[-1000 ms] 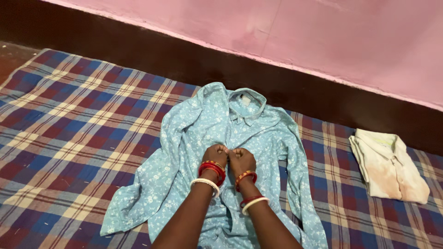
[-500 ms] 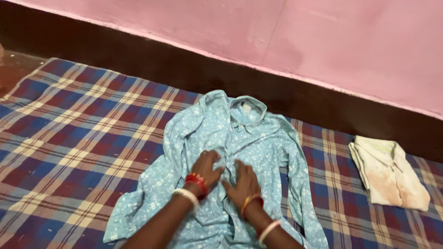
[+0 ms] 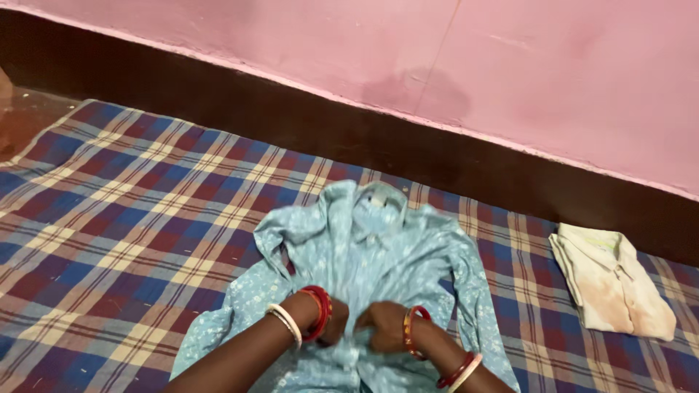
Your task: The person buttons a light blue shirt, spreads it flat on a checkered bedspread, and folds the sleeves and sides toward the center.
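- Both hands have slid down the light blue shirt (image 3: 378,255) and drawn together since half a second ago, when they lay flat and spread.
- Left hand (image 3: 335,320) is curled tight, pinching the shirt's front.
- Right hand (image 3: 382,327) is curled too, gripping the cloth just beside it.
- Shirt lies open on the checked mattress (image 3: 131,218).
- Folded cream shirt (image 3: 611,280) sits well apart.

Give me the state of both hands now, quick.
Left hand: closed, pinching the front of the light blue shirt.
Right hand: closed, pinching the same shirt front beside it.
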